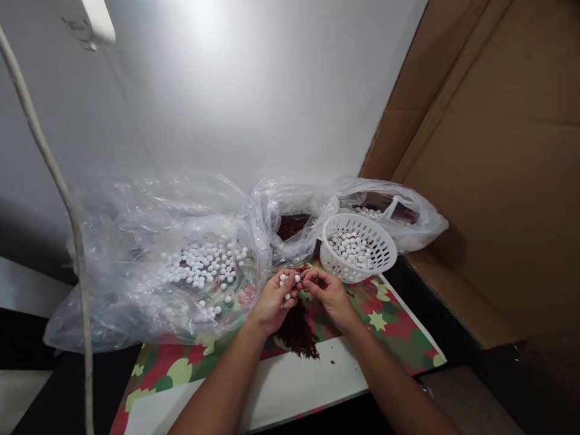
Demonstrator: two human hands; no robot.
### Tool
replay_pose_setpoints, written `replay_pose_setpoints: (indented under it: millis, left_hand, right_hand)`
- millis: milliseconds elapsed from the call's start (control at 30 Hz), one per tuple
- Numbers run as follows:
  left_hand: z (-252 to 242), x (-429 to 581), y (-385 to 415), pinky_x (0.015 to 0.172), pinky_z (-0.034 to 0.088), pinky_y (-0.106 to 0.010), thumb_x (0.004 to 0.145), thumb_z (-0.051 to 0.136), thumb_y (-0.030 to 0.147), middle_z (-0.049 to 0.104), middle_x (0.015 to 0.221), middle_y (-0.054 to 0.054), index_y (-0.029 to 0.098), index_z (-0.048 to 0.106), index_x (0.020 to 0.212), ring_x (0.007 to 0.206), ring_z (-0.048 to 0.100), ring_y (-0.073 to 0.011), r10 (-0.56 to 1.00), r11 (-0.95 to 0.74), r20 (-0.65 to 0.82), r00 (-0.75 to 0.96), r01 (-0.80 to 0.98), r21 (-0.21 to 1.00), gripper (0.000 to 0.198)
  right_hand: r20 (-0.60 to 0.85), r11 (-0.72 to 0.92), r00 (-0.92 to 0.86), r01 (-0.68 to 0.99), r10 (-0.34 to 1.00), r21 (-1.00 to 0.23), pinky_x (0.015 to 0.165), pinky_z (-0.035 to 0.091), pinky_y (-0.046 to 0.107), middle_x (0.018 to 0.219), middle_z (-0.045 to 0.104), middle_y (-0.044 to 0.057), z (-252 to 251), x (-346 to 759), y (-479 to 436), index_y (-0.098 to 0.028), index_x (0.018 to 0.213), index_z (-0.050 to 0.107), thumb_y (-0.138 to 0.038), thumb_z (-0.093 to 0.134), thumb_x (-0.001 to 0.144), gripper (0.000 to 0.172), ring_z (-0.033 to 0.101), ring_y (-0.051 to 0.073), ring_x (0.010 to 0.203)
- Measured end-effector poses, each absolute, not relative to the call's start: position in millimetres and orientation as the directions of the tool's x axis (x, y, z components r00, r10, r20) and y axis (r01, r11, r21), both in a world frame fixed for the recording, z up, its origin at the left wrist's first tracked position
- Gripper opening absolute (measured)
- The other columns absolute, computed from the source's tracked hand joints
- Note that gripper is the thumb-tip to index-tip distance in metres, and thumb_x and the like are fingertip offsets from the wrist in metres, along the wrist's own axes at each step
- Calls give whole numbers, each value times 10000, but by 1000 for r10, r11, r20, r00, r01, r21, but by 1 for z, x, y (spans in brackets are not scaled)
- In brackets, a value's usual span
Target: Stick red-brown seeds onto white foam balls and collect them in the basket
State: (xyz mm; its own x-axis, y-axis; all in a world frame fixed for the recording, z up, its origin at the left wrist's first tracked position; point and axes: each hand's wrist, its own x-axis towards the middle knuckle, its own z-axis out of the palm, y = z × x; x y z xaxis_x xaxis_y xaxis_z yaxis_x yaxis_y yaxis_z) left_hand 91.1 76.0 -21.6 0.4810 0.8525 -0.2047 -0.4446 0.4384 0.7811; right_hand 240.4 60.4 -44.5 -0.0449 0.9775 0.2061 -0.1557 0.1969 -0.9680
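My left hand (pixel 270 304) is closed around several small white balls (pixel 283 280), which show between its fingers and thumb. One of them sits at the fingertips, facing my right hand (pixel 333 297). The right fingers are pinched together close to that ball; whatever they hold is too small to make out. Beneath both hands lies a pile of dark brown shreds (pixel 299 338), on a camouflage-patterned sheet (pixel 403 326). Just beyond my right hand stands a white slotted plastic basket (pixel 347 269) with many white balls inside.
A large clear plastic bag (pixel 122 284) at left holds loose white balls (pixel 203 260). Behind the hands, another bag (pixel 267 208) contains brown shreds. A third bag (pixel 426 226) sits behind the basket. Cardboard (pixel 489 157) rises at right; a cable (pixel 75 223) hangs at left.
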Motion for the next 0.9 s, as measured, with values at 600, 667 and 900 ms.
replay_pose_setpoints:
  millis: [600,667,900]
  left_hand:
    - [-22,101,71,381,201,-121,710,708,405,449,672,24,123,486,852,504,359,-11,881,415,-236,410,-432,801,386]
    - [-23,101,71,382,202,-120,714,705,405,445,669,24,121,486,860,503,354,-10,881,415,-235,410,-433,800,387]
    - [-22,103,69,387,212,-114,679,733,416,433,665,28,110,498,858,506,358,-5,885,426,-261,386,-445,787,426]
  right_hand:
    - [379,362,94,158,921,-919,755,441,219,845,596,39,-42,235,50,-136,812,575,-284,548,845,153,548,110,802]
    - [394,373,100,181,914,-910,760,440,221,837,594,36,-41,235,50,-138,809,572,-272,544,845,142,546,109,801]
    - [535,465,113,367,837,-806,729,444,229,785,572,27,-36,232,50,-150,754,551,-178,532,817,72,538,108,773]
